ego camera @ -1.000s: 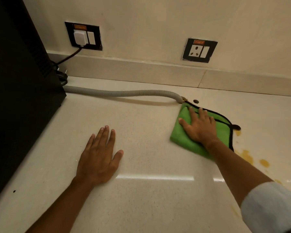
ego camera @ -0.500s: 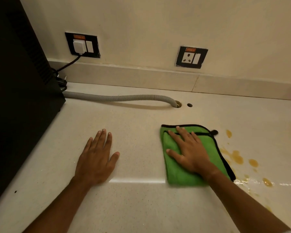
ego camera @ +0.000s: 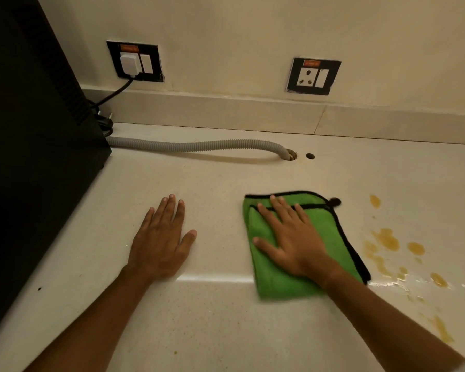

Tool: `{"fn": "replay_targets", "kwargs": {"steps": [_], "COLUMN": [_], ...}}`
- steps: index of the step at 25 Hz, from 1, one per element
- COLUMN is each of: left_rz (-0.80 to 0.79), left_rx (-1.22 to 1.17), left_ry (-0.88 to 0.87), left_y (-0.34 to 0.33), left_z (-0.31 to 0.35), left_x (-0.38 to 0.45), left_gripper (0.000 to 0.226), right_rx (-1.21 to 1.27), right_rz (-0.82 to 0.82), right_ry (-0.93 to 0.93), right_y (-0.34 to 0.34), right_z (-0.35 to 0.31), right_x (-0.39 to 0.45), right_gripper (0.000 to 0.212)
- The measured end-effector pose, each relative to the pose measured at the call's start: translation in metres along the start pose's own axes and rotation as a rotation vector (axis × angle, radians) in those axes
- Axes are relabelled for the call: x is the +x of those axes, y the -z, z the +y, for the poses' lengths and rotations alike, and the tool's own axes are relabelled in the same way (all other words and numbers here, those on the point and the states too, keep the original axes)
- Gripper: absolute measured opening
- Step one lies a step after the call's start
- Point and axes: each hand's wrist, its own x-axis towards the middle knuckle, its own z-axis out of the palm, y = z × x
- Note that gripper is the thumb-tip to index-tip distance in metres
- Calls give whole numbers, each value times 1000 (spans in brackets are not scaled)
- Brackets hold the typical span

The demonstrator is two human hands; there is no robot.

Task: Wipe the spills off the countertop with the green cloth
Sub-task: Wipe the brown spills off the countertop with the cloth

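Observation:
A folded green cloth (ego camera: 325,226) with black trim lies flat on the pale countertop (ego camera: 226,331). My right hand (ego camera: 290,240) presses palm-down on it with the fingers spread. Yellow-orange spills (ego camera: 387,238) dot the counter just right of the cloth, with more drops (ego camera: 439,280) and a streak (ego camera: 440,330) toward the near right. My left hand (ego camera: 161,242) rests flat on bare counter to the cloth's left, holding nothing.
A tall black appliance (ego camera: 30,162) fills the left side. A grey ribbed hose (ego camera: 193,146) runs from it along the back into a hole in the counter (ego camera: 290,154), next to a smaller hole (ego camera: 310,156). Two wall sockets (ego camera: 313,76) sit above the backsplash; one (ego camera: 134,61) has a plug.
My right hand has dragged the cloth from the back by the hose hole toward me and a little left. My left hand has stayed put.

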Motion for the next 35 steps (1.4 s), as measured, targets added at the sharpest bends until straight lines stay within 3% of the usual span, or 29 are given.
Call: {"fn": "replay_targets", "kwargs": {"steps": [3,7,10,13,15,19,25,30,35], "left_rz": [-7,-5,-32,-55,-56,-53,-39,10,-39], "left_rx": [17,18,27,16,14,11,-7,-37,8], "left_ry": [2,6,12,7,8,6,-16,-155,-149], "left_y": [0,2,6,8,8,7,14,3,-19], "left_z": [-1,2,5,5,3,4,19,79,93], "left_x": [-1,-1,1,0,0,1,5,15,12], "left_gripper": [78,73,72,72,72,72,82,82,82], "right_rx": [-46,-5,-8,-20,-30,4,10,-27,-24], "right_rz": [33,-24,-46,0,10,-15,-34,-7,15], "right_ry": [-198,-475,-309,-104,-123,-434,-93,-321,-512], "right_y": [-2,14,15,1,-1,13,8,13,16], "right_z": [24,31,11,-1,11,28,4,7,41], "right_x": [-37,14,22,-39,-59,-11,-69,-118,-108], "right_gripper": [82,85,83,82,82,87,80,83,91]}}
